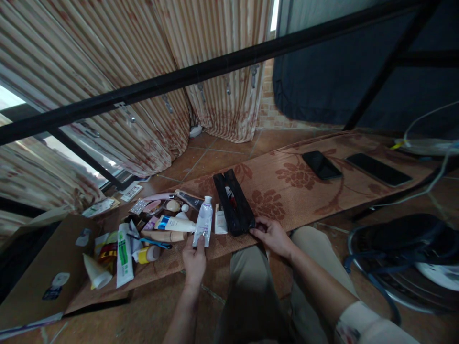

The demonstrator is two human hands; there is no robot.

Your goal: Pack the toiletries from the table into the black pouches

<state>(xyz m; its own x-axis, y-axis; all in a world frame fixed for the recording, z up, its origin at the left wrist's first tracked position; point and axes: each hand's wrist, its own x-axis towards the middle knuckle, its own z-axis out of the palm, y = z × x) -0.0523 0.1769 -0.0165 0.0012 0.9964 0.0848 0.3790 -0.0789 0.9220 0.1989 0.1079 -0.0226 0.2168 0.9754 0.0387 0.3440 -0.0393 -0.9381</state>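
Observation:
My left hand [194,260] is closed on the lower end of a pale lavender squeeze tube [204,217], its white cap pointing away from me. With the fingertips of my right hand [271,234] I grip the near right corner of a black zip pouch [239,215]. The pouch lies on the patterned cloth, its zip partly apart, with something red and white showing in the gap. Between tube and pouch is a small white tube [220,220]. Left of my left hand lie a white and blue tube [175,223] and a beige tube [165,236].
Cosmetics are heaped at the left, including a white and green tube [124,255] and a blue-handled item [154,242]. A cardboard box [68,258] stands beyond them. Two phones, one smaller [322,165] and one larger [378,169], lie right on the cloth-covered bench [287,200]. A black rail [201,71] crosses behind.

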